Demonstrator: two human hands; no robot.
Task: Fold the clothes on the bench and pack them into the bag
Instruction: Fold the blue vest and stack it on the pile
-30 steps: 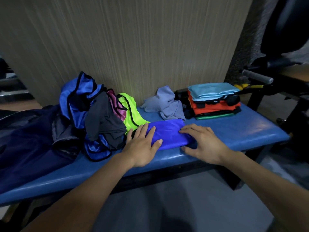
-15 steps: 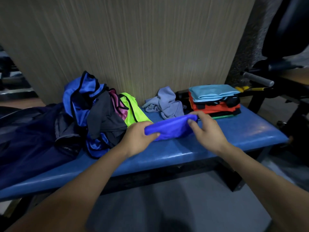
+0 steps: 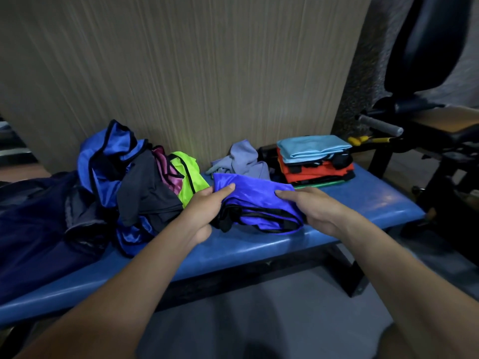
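Head view. Folded blue garment (image 3: 255,203) held between both hands above the blue bench (image 3: 363,200). Left hand (image 3: 207,206) grasping its 9 o'clock end, thumb on top. Right hand (image 3: 315,207) grasping its 3 o'clock end, fingers curled beneath. Unfolded heap of clothes (image 3: 134,182) at 9 o'clock of left hand. Folded stack (image 3: 315,159) at 1 o'clock of garment, near wall. Grey garment (image 3: 243,161) at 12 o'clock.

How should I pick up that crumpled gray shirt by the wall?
Probably pinch the raised hump of the gray shirt, coming down from above and the front. It bunches up highest there, the wall blocks the back, and the folded stack crowds its right side.
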